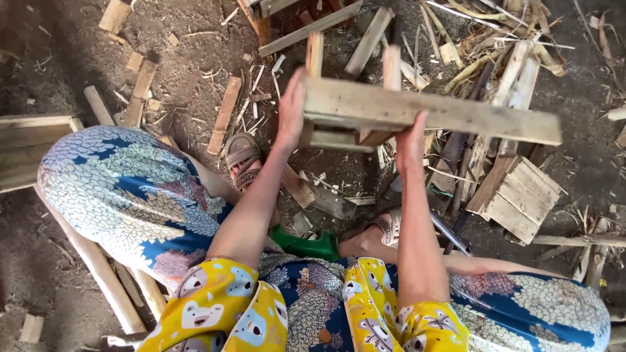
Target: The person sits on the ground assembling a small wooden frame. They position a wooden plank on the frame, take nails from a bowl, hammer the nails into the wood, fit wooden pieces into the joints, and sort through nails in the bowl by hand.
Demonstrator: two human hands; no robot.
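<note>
a: what have you got in your hands?

b: a rough wooden frame (417, 114), nailed together from pale slats, held up off the ground in front of my knees. its long top board runs out toward three o'clock, and two short slats stick up from it toward twelve.

a: how are you gripping it?

b: my left hand (291, 111) is flat against the frame's left end, fingers up along the edge, pressing rather than curled round. my right hand (411, 143) grasps the lower edge from underneath, thumb up on the face of the board.

a: and what's under it?

b: bare dirt floor (189, 72), dark and packed, littered with shavings and splinters. at six o'clock from the frame my two sandalled feet rest on it, and between them lies a green plastic handle (306, 246). just past my right foot is a metal pipe (450, 233).

a: farther out?

b: at four o'clock a small square panel of slats (518, 195) lies flat. at one and two o'clock there's a heap of loose sticks (495, 45) and split strips. at ten o'clock short offcuts (140, 81) are scattered on the dirt. at nine o'clock a stack of boards (29, 146) sits beside my knee, and a long pale pole (98, 267) runs toward seven.
</note>
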